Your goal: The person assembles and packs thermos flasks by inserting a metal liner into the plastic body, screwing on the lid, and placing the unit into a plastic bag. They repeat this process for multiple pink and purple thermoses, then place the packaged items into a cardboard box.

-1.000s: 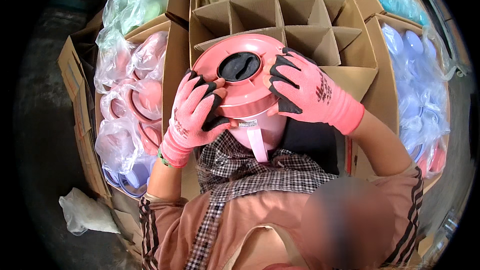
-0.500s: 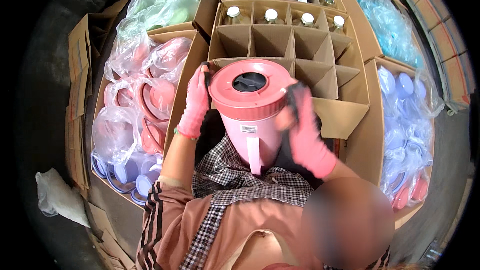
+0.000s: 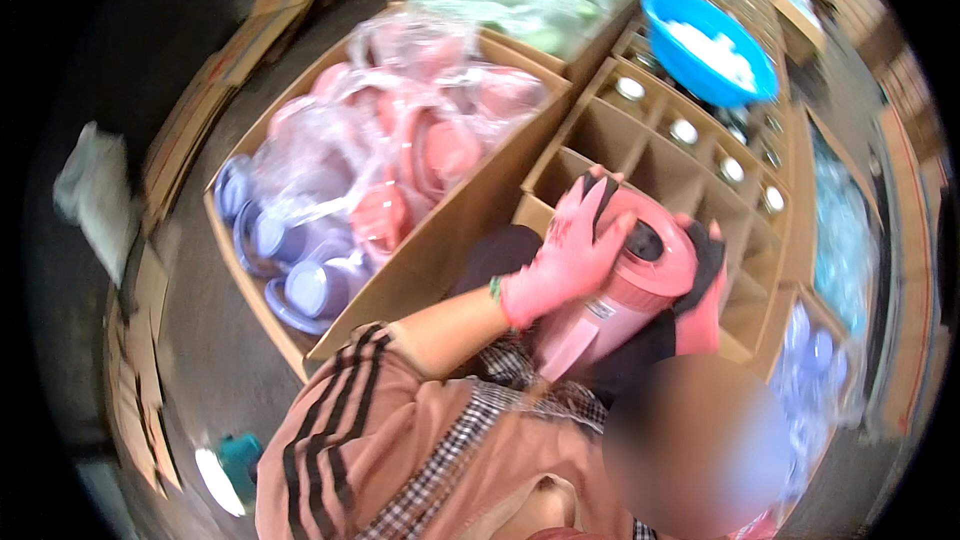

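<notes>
1. Your left hand [image 3: 567,260] had shifted its hold. Half a second earlier it held the left edge of the lid [image 3: 668,272] from the side; at this moment its fingers reached over the top, and the thumb lay close to the black cap [image 3: 642,240].
2. Your right hand [image 3: 704,280], a blur at the rim shortly before, had settled with its fingers curled around the right side of the lid.
3. Both hands were therefore gripping the lidded pink jug [image 3: 585,325] at its top; how hard they pressed, you could not have told from this view.
4. The jug stood in front of your lap, at the near side of the divided carton [image 3: 668,172]. It leaned in view, but your view had turned too, so its true tilt was unclear.
5. That turn brought the left carton [image 3: 450,230], with its bagged pink jugs [image 3: 452,152], further into view, and showed the whole blue basin [image 3: 746,98] beyond the white-capped bottles [image 3: 683,131].
6. For the work in hand, this seemed a change of hold only: the lid was still on, and neither hand held the handle [image 3: 570,352].
</notes>
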`<state>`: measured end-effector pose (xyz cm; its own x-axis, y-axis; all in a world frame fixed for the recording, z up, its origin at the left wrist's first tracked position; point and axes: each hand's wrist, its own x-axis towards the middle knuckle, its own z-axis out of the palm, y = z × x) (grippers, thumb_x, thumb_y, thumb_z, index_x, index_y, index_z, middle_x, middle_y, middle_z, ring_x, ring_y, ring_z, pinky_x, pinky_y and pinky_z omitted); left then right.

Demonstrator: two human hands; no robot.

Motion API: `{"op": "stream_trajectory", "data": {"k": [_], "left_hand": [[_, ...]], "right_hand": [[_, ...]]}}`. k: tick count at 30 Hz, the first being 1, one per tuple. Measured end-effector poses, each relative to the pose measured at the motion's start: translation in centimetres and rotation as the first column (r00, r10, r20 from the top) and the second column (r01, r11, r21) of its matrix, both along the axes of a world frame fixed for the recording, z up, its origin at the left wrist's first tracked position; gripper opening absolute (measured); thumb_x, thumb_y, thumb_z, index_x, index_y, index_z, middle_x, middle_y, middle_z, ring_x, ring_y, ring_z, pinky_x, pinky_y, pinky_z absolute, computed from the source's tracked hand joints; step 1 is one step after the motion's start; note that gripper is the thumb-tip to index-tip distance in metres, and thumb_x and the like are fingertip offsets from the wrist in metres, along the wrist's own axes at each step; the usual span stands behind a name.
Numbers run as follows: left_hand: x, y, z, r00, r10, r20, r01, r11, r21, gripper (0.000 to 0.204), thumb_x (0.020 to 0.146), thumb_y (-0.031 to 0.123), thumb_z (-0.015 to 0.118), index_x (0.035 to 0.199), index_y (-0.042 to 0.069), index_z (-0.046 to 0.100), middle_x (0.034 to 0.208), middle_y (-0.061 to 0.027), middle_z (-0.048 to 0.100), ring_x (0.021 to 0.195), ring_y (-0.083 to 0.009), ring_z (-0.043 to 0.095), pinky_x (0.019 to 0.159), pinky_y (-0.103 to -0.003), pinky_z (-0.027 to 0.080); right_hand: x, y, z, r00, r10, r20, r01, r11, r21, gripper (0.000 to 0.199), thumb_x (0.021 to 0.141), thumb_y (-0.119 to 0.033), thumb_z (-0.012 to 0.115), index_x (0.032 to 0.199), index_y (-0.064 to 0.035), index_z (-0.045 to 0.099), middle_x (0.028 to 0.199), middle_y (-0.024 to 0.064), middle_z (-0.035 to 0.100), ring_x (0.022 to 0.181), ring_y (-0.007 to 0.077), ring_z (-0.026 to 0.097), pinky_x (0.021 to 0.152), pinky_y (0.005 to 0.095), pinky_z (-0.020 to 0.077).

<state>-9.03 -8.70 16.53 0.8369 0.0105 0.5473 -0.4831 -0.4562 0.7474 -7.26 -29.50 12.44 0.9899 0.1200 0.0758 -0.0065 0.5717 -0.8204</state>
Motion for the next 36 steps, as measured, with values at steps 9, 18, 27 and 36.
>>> {"op": "stream_trajectory", "data": {"k": [9, 18, 27, 36], "left_hand": [[-2.1, 0.6, 1.7, 0.987, -0.084, -0.134, 0.077, 0.995, -0.059, 0.034, 0.082, 0.016, 0.047, 0.109, -0.004, 0.047, 0.116, -0.0274, 0.041, 0.11, -0.036, 0.041, 0.094, -0.038, 0.032], [3.4, 2.8, -7.9, 0.445, -0.853, -0.274, 0.47, 0.483, -0.739, 0.057, 0.091, 0.046, 0.019, 0.111, 0.002, 0.05, 0.106, -0.0025, 0.053, 0.095, -0.0082, 0.046, 0.088, -0.025, 0.038], [2.4, 1.8, -6.9, 0.166, -0.985, -0.046, 0.287, 0.093, -0.954, 0.049, 0.09, 0.043, 0.032, 0.111, 0.002, 0.047, 0.108, -0.0004, 0.05, 0.095, -0.0057, 0.045, 0.084, -0.024, 0.039], [2.9, 3.1, -7.2, 0.204, -0.979, 0.009, 0.257, 0.045, -0.965, 0.045, 0.089, 0.04, 0.038, 0.11, 0.002, 0.047, 0.107, -0.0014, 0.05, 0.095, -0.0062, 0.044, 0.085, -0.024, 0.038]], "right_hand": [[-0.4, -0.1, 2.3, 0.996, 0.093, 0.019, -0.074, 0.891, -0.448, 0.039, 0.088, -0.03, 0.041, 0.107, 0.0027, 0.046, 0.099, 0.0093, 0.052, 0.092, 0.0168, 0.051, 0.082, 0.0289, 0.0416], [-4.0, 4.1, 12.6, 0.698, 0.7, 0.152, 0.256, -0.045, -0.966, 0.024, 0.063, -0.001, 0.059, 0.086, -0.0042, 0.052, 0.088, 0.0108, 0.054, 0.084, 0.0307, 0.05, 0.076, 0.0365, 0.0425], [-0.7, 5.7, 13.4, 0.509, 0.845, -0.167, 0.318, -0.364, -0.875, 0.009, 0.072, -0.015, 0.055, 0.072, -0.0064, 0.053, 0.074, 0.0089, 0.055, 0.073, 0.0293, 0.053, 0.065, 0.0363, 0.0453], [1.0, 8.3, 15.7, 0.485, 0.827, -0.283, 0.097, -0.372, -0.923, 0.009, 0.071, -0.016, 0.054, 0.076, -0.0084, 0.054, 0.073, 0.0053, 0.054, 0.068, 0.0231, 0.053, 0.06, 0.0339, 0.0448]]}}
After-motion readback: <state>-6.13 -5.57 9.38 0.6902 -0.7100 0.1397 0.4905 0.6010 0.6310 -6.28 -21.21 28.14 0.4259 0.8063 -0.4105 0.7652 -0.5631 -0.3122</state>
